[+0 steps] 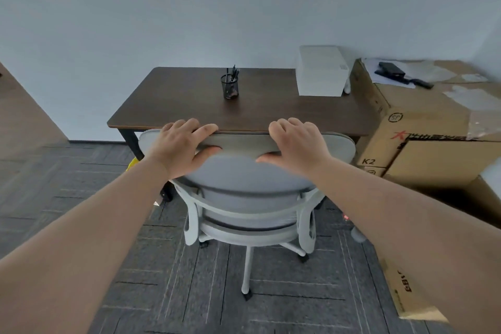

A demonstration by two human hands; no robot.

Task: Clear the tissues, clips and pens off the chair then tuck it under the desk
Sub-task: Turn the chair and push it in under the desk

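Observation:
A light grey office chair [244, 182] stands with its backrest top right at the front edge of the dark wooden desk [189, 100], and its seat is hidden under the desk. My left hand [184, 144] grips the left side of the backrest top, fingers over the far edge and thumb on the near face. My right hand [295, 144] grips the right side the same way. On the desk stand a black mesh pen holder [230, 87] with several pens and a white tissue box [321, 70] at the back right. No clips are visible.
Large cardboard boxes [423, 127] stand close against the desk's right end, with a black device [391, 69] on top. Another flat carton [401, 287] lies on the grey carpet at the right. Something yellow [132, 164] shows under the desk at the left leg.

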